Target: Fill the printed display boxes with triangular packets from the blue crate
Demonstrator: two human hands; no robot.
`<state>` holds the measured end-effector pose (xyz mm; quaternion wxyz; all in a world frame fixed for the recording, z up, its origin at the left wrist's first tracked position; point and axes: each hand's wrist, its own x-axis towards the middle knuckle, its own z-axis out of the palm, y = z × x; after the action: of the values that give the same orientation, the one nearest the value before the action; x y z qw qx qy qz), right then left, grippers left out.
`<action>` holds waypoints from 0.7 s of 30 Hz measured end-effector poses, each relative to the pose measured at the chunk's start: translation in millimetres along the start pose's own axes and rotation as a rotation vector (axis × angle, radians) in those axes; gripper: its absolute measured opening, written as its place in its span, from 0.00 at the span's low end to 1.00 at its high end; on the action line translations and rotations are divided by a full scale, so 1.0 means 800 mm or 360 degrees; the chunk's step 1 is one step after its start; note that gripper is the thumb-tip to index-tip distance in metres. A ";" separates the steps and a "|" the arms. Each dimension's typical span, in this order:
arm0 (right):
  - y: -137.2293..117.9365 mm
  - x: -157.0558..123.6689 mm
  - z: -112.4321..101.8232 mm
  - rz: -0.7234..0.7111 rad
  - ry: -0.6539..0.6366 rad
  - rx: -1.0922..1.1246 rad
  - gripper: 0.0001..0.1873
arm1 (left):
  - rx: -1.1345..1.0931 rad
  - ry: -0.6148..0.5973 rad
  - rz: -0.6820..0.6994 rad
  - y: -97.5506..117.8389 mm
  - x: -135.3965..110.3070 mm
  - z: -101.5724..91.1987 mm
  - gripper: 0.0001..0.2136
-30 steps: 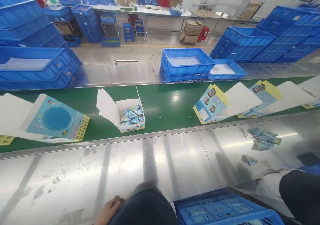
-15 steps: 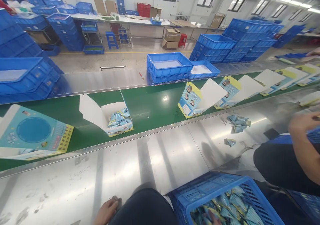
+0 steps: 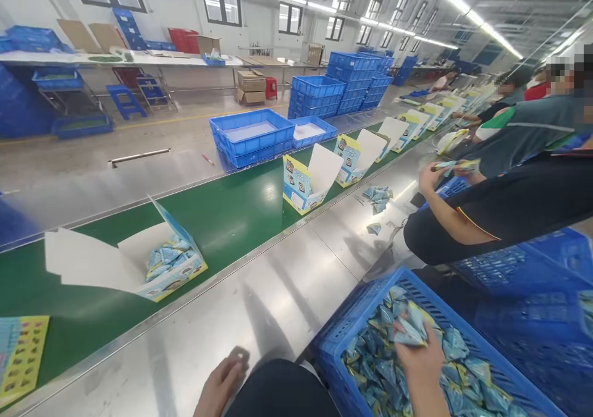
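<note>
My right hand (image 3: 419, 352) is down in a blue plastic crate (image 3: 398, 290) heaped with blue foil sachets (image 3: 463, 367), gripping a small bunch of sachets (image 3: 407, 330). My left hand (image 3: 222, 380) rests at the edge of the steel ledge (image 3: 259, 318), its fingers loosely curved and holding nothing visible. Above it, on the green conveyor belt (image 3: 222, 219), stands an open printed carton (image 3: 171, 269) with sachets inside.
Further printed cartons (image 3: 308, 179) stand along the belt, and loose sachets (image 3: 377, 197) lie on the ledge. A co-worker's hands (image 3: 447, 173) hold sachets at the right. Stacked blue crates (image 3: 315, 96) stand beyond the belt, with more crates at lower right.
The view has swung right and upward, showing more of the line and the co-workers. My right hand is now in the crate holding sachets. My left hand stays near the ledge edge.
</note>
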<state>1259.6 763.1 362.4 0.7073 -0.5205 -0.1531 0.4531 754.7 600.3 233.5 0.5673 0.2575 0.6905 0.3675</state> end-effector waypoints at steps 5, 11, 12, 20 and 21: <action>0.056 -0.070 0.165 0.0187 -0.0944 -0.0915 0.25 | -0.0282 -0.0273 0.0173 0.093 0.015 0.065 0.43; 0.158 -0.216 0.265 -0.0481 -0.1837 -0.1749 0.20 | -0.0803 -0.0124 0.0198 0.178 -0.018 0.091 0.50; 0.164 -0.230 0.269 -0.0482 -0.1930 -0.1792 0.22 | -0.0826 -0.0051 0.0195 0.182 -0.022 0.089 0.49; 0.163 -0.208 0.261 0.0236 -0.1933 -0.1292 0.35 | -0.1051 0.0256 -0.0027 0.166 -0.019 0.065 0.32; 0.162 -0.196 0.259 0.0379 -0.1759 -0.1177 0.33 | -0.1075 0.0309 -0.0070 0.165 -0.018 0.056 0.30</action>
<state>969.7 767.4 374.4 0.2455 -0.4334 -0.5792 0.6453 793.8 677.6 343.7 0.5600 0.0042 0.5860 0.5856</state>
